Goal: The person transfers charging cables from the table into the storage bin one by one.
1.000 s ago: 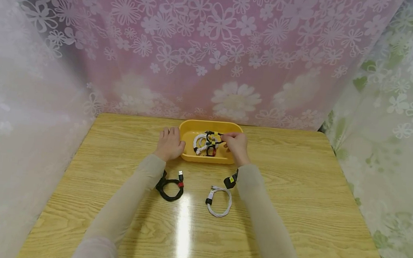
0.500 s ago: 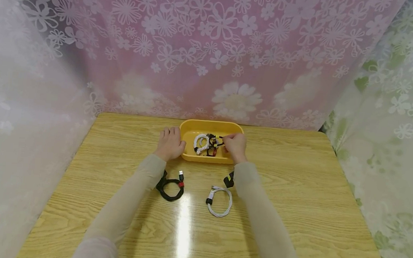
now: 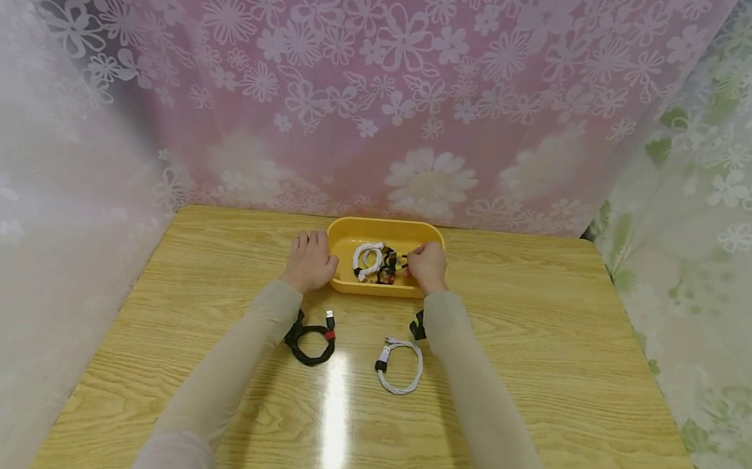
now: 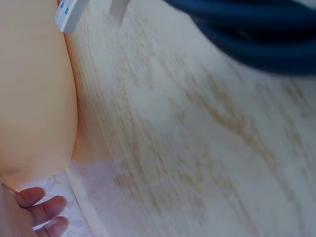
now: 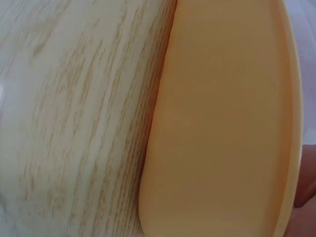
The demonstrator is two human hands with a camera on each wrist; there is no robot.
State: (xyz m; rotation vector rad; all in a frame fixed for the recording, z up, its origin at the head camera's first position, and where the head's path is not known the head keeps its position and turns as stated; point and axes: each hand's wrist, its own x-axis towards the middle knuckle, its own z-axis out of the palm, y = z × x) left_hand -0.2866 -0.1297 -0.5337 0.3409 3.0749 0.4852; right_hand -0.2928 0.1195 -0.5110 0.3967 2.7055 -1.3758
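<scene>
A yellow plastic bin (image 3: 378,291) stands at the table's back edge. My left hand (image 3: 310,262) holds its left end, thumb at the rim; in the left wrist view its fingers curl down beyond the bin's end. Inside the bin, my right hand (image 3: 428,266) pinches a black cable (image 3: 404,256) with yellow ties near the right end; its fingertips are partly hidden. Beside it in the bin lie a coiled white cable (image 3: 367,261) and a small black cable with a red tie (image 3: 386,273). In the right wrist view the bin's wall (image 5: 222,123) hides most of the hand.
In front of the bin, a coiled black USB cable (image 3: 310,362) with a red tie lies on the wooden table (image 3: 254,431). Right of it lies a coiled white cable (image 3: 397,391) with a black tie. A flowered curtain (image 3: 382,154) hangs behind the table.
My right hand has drawn the black cable with yellow ties rightward and lower in the bin, off the white coil. My left hand has stayed at the bin's left end.
</scene>
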